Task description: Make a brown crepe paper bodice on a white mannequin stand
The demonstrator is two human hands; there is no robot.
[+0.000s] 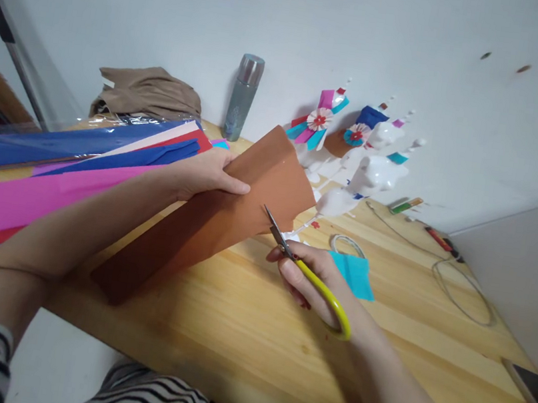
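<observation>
Pinching brown paper [281, 175] at its edge — left grip [217, 177] | grasping yellow-handled scissors [327, 294], tips over paper — right grip [308, 276]

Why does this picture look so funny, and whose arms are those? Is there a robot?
No robot here! These are a person's own bare hands. There is just one picture, from a camera worn on the person's head, looking forward and down. That is why the arms reach in from the bottom.

The left hand holds a big orange-brown sheet. The right hand holds scissors with a yellow handle.

On the wooden table you can see colourful sheets on the left, a flask at the back and a turquoise piece on the right.
</observation>
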